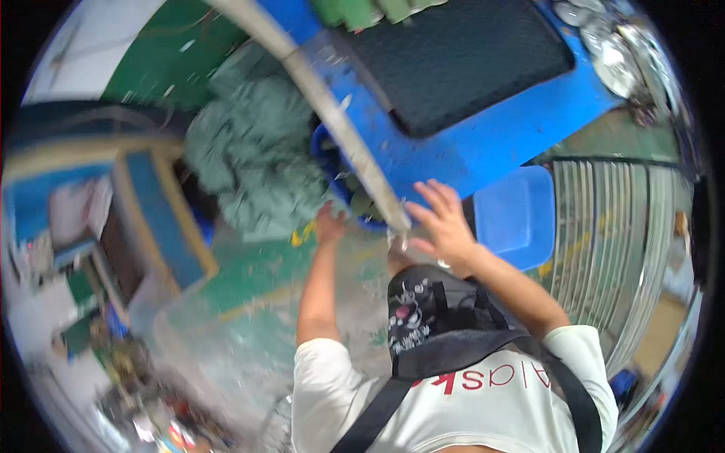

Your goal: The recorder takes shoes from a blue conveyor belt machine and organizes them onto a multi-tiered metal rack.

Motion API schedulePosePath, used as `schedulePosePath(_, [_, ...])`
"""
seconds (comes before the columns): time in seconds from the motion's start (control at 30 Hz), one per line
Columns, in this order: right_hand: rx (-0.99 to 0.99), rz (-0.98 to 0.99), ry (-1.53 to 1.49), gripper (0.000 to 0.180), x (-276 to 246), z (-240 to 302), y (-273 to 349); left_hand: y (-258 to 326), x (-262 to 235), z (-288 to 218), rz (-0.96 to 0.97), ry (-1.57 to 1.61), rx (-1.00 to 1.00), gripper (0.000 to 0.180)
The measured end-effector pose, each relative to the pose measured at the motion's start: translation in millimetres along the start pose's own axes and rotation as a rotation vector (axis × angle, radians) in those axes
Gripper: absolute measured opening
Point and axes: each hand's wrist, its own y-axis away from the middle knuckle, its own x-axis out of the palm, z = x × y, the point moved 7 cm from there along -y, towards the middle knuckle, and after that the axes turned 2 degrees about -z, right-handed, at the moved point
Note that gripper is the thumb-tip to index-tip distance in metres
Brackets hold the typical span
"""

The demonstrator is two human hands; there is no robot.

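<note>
Beyond right hand (447, 228), blue table edge (491, 162); behind left hand (329, 223), open floor (264, 294). Right: spread wide; left: at grey-green cloth (257, 136), grip unclear.

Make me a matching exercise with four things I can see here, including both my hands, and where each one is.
1. Left hand
2. Right hand
3. Black mat
4. Rectangular blue tub

A. On the blue tabletop
B. Just left of the slatted rack
C. At the lower edge of the grey-green cloth
D. Fingers spread, near the pale bar's lower end

Pairs: 1-C, 2-D, 3-A, 4-B.
</note>
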Motion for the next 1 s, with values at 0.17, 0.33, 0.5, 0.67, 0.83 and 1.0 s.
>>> schedulePosePath(0.17, [0.332, -0.059, 0.311, 0.064, -7, -39, -56, -201, -16, -124, 0.156, -0.319, 0.116, 0.074])
schedulePosePath(0.33, [0.24, -0.044, 0.265, 0.061, -3, -22, -60, -257, 34, -49, 0.385, -0.744, 0.365, 0.059])
schedulePosePath(0.5, [0.3, -0.048, 0.312, 0.063, -1, -30, -58, -250, 46, -68, 0.671, -0.614, 0.479, 0.052])
schedulePosePath(0.67, [0.327, -0.089, 0.253, 0.061, -5, -26, -62, -191, 1, -78, 0.471, -0.719, 0.867, 0.043])
schedulePosePath(0.83, [0.332, -0.115, 0.161, 0.062, -20, -28, -53, -85, -87, -119, 0.554, -0.582, 0.859, 0.038])
schedulePosePath(1.0, [0.266, -0.284, -0.157, 0.055, -43, -13, -32, 27, -208, -240, 0.463, -0.404, 0.873, 0.029])
